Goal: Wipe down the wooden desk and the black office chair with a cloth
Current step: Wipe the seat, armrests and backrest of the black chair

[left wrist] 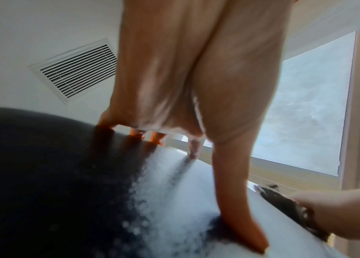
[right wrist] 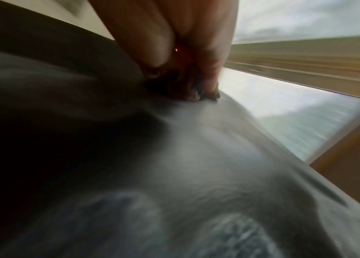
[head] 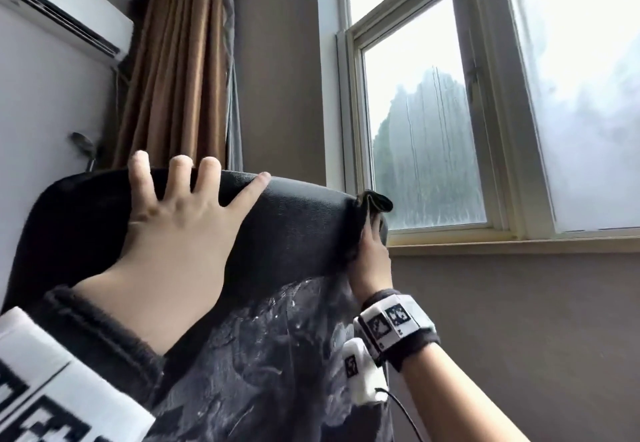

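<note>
The black office chair (head: 294, 233) fills the lower left of the head view, seen from behind its backrest. My left hand (head: 187, 213) lies flat on the upper backrest, fingers spread and straight, tips reaching past the top edge. My right hand (head: 372, 258) grips a dark cloth (head: 375, 201) bunched against the backrest's top right corner. In the left wrist view my left hand (left wrist: 185, 78) presses the chair (left wrist: 42, 174), with the cloth (left wrist: 285, 200) and right hand (left wrist: 340, 213) at the right. The blurred right wrist view shows my right hand (right wrist: 174, 34) pinching the cloth (right wrist: 174, 85) onto the chair (right wrist: 174, 157). The desk is out of view.
A window (head: 426, 130) with a sill (head: 519, 246) stands just right of the chair. A brown curtain (head: 173, 78) and a wall air conditioner (head: 62, 15) lie behind it. Wrinkled clear film (head: 277, 355) covers the lower backrest. A ceiling vent (left wrist: 77, 69) shows overhead.
</note>
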Motion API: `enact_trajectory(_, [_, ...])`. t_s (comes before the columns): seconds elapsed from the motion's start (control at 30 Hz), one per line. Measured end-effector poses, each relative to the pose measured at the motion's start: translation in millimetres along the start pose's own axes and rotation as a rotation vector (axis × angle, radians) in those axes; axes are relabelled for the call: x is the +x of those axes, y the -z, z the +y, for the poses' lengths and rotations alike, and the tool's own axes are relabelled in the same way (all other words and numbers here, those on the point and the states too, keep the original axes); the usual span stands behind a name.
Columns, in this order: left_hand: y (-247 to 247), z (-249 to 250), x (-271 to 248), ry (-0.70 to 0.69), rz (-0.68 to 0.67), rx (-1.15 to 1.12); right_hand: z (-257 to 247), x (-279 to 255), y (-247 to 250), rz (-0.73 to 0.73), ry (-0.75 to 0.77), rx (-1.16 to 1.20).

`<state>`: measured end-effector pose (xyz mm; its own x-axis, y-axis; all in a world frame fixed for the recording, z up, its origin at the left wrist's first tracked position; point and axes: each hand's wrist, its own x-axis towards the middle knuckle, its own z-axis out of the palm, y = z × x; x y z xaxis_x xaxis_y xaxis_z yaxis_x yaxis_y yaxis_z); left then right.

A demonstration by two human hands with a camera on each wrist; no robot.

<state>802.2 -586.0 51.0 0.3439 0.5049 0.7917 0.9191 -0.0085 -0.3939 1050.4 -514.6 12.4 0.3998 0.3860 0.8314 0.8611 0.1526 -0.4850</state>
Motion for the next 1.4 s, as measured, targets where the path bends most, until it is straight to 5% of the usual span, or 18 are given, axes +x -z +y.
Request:
enact_trajectory(0.13, [-3, 1, 0, -0.015, 0.034, 0.003, 19, 22, 8, -0.113, -0.301, 0.041])
enact_trajectory(0.33, [-6, 3, -1, -0.017, 0.053, 0.004, 14, 2, 7, -0.084, -0.017, 0.087])
enact_trajectory(0.5, [-9, 2, -1, -0.04, 0.115, -0.014, 51, 30, 17, -0.213, -0.376, 0.018])
enact_trajectory(0.73, [-28, -14, -1, -0.084, 0.313, -0.198, 37, -13, -1, -0.129, -0.04, 0.119])
enact_trajectory(0.83, [-33, -15, 2, -0.086, 0.343, -0.174, 68, 5, -2, -0.132, -0.223, 0.056])
enact_trajectory(0.93, [-16, -5, -1, -0.057, 0.185, -0.121, 77, 18, 1, -0.189, -0.373, 0.026])
enact_trajectory(1.07, [-17, 6, 1, -0.033, 0.175, -0.03, 43, 4, 11, -0.156, -0.186, 0.082])
enact_trajectory(1.3, [-16, 2, -2, -0.061, 0.262, 0.004, -27, -156, -39, 0.067, 0.612, 0.019])
enact_trajectory(1.4, [-21, -24, -2, -0.158, 0.319, -0.137, -39, -166, -43, 0.047, 0.651, 0.128])
